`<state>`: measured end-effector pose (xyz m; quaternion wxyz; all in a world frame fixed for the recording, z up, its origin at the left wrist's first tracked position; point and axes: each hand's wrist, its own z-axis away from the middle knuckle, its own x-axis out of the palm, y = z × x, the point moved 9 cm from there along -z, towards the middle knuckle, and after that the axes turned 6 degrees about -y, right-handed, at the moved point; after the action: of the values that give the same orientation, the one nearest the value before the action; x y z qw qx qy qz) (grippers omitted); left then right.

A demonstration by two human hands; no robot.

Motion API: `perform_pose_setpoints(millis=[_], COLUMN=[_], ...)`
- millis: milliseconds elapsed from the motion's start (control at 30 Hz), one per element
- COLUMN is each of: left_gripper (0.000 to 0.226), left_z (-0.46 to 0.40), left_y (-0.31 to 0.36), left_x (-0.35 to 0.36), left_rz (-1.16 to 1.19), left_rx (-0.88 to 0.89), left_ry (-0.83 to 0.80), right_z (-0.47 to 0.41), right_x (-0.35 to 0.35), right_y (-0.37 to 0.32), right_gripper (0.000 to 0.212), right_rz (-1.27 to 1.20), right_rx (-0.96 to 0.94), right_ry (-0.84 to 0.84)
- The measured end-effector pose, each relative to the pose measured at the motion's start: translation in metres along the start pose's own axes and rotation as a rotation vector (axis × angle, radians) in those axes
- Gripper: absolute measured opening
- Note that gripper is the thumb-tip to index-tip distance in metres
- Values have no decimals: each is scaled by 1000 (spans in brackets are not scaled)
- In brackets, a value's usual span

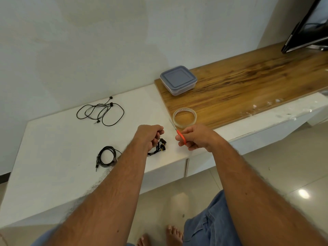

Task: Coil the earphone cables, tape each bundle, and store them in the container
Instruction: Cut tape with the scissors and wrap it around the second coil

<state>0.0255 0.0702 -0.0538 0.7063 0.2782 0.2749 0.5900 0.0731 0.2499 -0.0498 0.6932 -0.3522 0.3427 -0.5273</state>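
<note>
My left hand (pixel 149 136) grips a coiled black earphone bundle (pixel 160 147) with orange-tipped earbuds, low over the white counter (pixel 53 139). My right hand (pixel 194 137) holds small orange-handled scissors (pixel 178 132), blades pointing up-left toward the roll of clear tape (pixel 184 117). A coiled black earphone (pixel 106 157) lies left of my left forearm. A loose, uncoiled black earphone (pixel 101 112) is spread out farther back on the left. The clear container (pixel 178 80) with a grey-blue lid, closed, sits at the back on the wooden top.
The wooden surface (pixel 248 82) runs right from the container, with a dark monitor (pixel 308 27) at its far right. The counter's front edge runs just below my hands. Below are tiled floor and bare feet.
</note>
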Motion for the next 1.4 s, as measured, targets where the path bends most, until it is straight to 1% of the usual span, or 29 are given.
perform_pose_setpoints(millis=[133, 433, 567, 700, 800, 967, 1067, 1400], left_gripper=[12, 14, 14, 15, 12, 11, 13, 12], left_z=[-1, 2, 3, 3, 3, 4, 4, -13], left_y=[1, 4, 3, 3, 6, 22, 32, 38], left_x=[0, -2, -3, -3, -1, 5, 6, 6], left_rz=[-14, -1, -17, -39, -25, -78, -133, -213], left_rx=[16, 29, 30, 34, 82, 302, 384, 372], left_ry=[18, 25, 32, 56, 61, 94, 122, 128], right_z=[-1, 1, 2, 4, 2, -3, -6, -30], right_x=[-7, -2, -3, -8, -16, -30, -33, -27], right_y=[1, -1, -3, -9, -16, -34, -45, -71], right_gripper=[30, 30, 27, 23, 21, 14, 13, 12], right_rz=[7, -74, -55, 36, 183, 594, 768, 1143], right_rx=[-11, -9, -15, -29, -40, -22, -10, 14], right_ry=[58, 2, 20, 65, 120, 243, 267, 272])
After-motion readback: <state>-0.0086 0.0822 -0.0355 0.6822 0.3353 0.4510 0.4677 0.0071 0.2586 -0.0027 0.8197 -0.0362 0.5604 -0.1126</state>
